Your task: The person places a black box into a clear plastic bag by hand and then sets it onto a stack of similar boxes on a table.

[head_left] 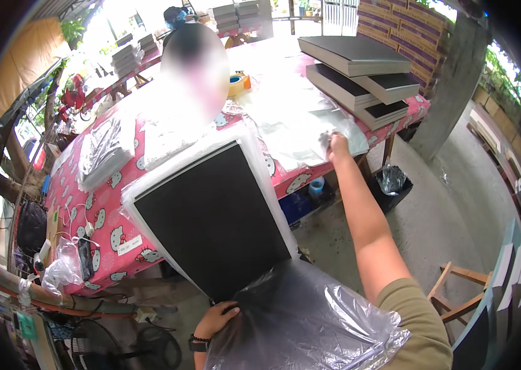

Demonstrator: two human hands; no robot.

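Observation:
A large flat black-covered book (pixel 211 216) is tilted in front of me, with white, cloudy plastic wrap (pixel 257 163) around its edges. Across its lower part and my lap spreads a clear plastic bag (pixel 316 314). My left hand (pixel 217 319) is closed on the book's lower left edge, thumb on top at the bag's border. Stretched out over the table, my right hand (pixel 337 148) is closed on the edge of thin clear plastic sheets (pixel 300 135); its fingertips are partly hidden. Beyond it, several thick black-covered books (pixel 356 55) stand in an uneven pile.
A pink patterned tablecloth (pixel 106 216) covers the table. Wrapped bundles (pixel 107 154) lie at its left, a tape roll (pixel 239 83) farther back. Across sits another person (pixel 192 74). Cartons (pixel 399 37) and a concrete post (pixel 451 86) stand right; a black bin (pixel 391 185) is below.

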